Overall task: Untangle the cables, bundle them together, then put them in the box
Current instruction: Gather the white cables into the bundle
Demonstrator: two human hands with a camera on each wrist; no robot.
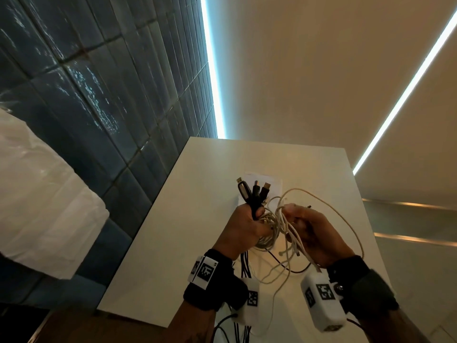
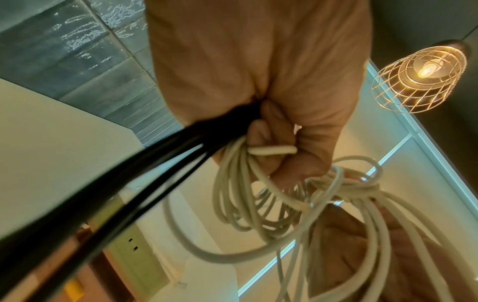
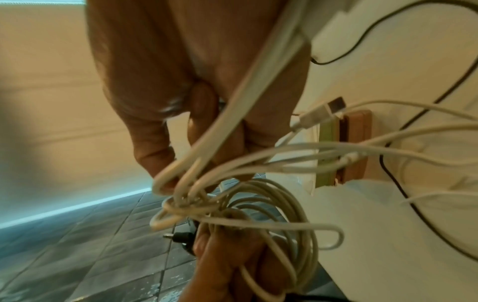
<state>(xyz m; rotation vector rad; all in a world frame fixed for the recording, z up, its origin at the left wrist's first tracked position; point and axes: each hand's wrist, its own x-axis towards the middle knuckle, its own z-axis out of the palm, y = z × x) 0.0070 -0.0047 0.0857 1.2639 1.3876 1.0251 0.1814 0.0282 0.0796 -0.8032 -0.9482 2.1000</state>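
Both hands are raised above a white table (image 1: pixel 197 219). My left hand (image 1: pixel 243 225) grips a bunch of black cables (image 1: pixel 254 196) whose USB plugs stick up, together with a coil of white cable (image 1: pixel 268 224). The left wrist view shows those black cables (image 2: pixel 129 179) and the white coil (image 2: pixel 240 194) running through the fist (image 2: pixel 258 102). My right hand (image 1: pixel 311 226) pinches several loops of thin white cable (image 1: pixel 291 233) next to the coil. In the right wrist view its fingers (image 3: pixel 160 147) hold the white loops (image 3: pixel 196 183); a white USB plug (image 3: pixel 320 114) dangles. No box is in view.
Loose white and black cable ends (image 1: pixel 284 266) hang down over the table. A white paper (image 1: pixel 257 179) lies on the table behind the hands. A dark tiled wall (image 1: pixel 99 95) is to the left, with a white bag (image 1: pixel 37 194) against it. A wire cage lamp (image 2: pixel 419 75) hangs nearby.
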